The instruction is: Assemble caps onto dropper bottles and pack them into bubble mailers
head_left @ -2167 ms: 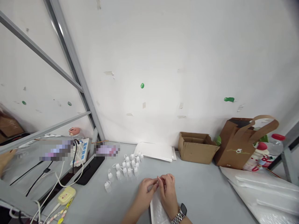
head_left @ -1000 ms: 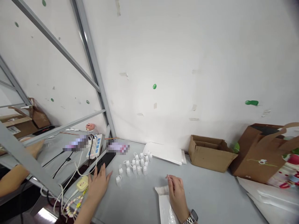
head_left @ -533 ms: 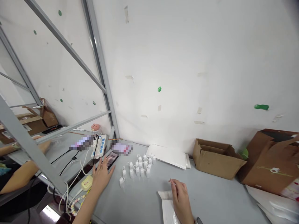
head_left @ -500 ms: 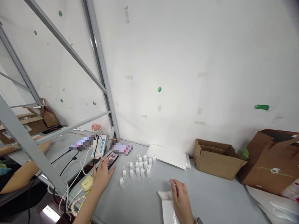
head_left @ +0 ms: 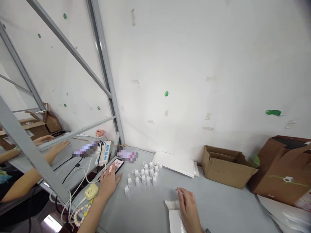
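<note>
My left hand (head_left: 109, 182) lies with spread fingers over the lower part of a phone (head_left: 118, 164) with a lit screen. Several small white bottles (head_left: 148, 179) with looped caps stand upright to the right of that hand. Lower right of the bottles, my right hand (head_left: 187, 204) rests with its fingers curled together; whether anything small is between them is hidden. A white plastic packet (head_left: 173, 220) lies beside and partly under my right hand.
White flat sheets (head_left: 175, 164) lie against the wall. An open cardboard box (head_left: 225, 168) and a brown bag (head_left: 279, 171) stand at the right. A power strip (head_left: 104, 153), cables and a grey metal frame (head_left: 107, 74) are at the left, with another person's arms (head_left: 24, 184) beyond.
My left hand has shifted slightly right and down over the phone, uncovering more of its screen. At the far left, the other person's hands have moved farther forward. My right hand looks unchanged.
</note>
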The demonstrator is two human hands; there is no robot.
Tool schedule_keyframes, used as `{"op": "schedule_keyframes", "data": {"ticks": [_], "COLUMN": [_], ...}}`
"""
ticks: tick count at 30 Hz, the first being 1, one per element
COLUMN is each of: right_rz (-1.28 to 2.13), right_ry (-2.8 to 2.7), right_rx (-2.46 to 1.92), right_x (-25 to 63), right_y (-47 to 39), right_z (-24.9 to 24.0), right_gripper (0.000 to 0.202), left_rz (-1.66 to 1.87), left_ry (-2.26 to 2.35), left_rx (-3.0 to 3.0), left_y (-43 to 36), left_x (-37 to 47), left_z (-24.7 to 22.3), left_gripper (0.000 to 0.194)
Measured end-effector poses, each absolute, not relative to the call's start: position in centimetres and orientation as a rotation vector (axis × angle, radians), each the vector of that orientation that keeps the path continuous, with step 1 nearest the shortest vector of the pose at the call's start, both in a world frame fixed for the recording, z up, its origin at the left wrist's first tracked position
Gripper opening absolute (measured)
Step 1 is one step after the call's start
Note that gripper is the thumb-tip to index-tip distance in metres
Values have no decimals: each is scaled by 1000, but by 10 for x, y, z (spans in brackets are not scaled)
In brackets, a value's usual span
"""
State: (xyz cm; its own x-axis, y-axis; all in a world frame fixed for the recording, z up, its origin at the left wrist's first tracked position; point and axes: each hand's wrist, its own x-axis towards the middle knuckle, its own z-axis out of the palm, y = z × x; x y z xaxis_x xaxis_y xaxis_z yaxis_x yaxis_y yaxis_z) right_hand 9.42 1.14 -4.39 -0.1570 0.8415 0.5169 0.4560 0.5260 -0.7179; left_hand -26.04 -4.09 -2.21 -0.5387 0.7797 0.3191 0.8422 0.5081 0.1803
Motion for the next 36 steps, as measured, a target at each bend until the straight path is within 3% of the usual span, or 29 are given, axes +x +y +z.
{"op": "schedule_keyframes", "data": {"ticks": [3, 7, 10, 16, 28, 36], "right_rz": [487, 481, 504, 538, 544, 574], "right_ry": [-1794, -1801, -1807, -1795, -1816, -1867], "right_rx": [-1074, -1059, -1075, -1101, -1100, -1069], "right_x": [94, 94, 93, 93, 94, 92], "right_y": [12, 12, 12, 11, 11, 6], "right_z": [-44, -44, -45, -43, -44, -37], "right_gripper": [36, 37, 38, 38, 36, 32], "left_rz": [-666, -1377, -1616, -1569, -1427, -1774], "left_ry": [-2541, -2526, -2614, -2661, -2657, -2602], "left_rx": [-1352, -1256, -1202, -1236, -1228, -1108], "left_y": [-52, -76, -86, -77, -76, -87], "left_x": [-252, -219, -186, -160, -169, -127], "left_z": [-18, -16, -17, -14, -28, -18], "left_gripper": [65, 53, 54, 77, 42, 51]}}
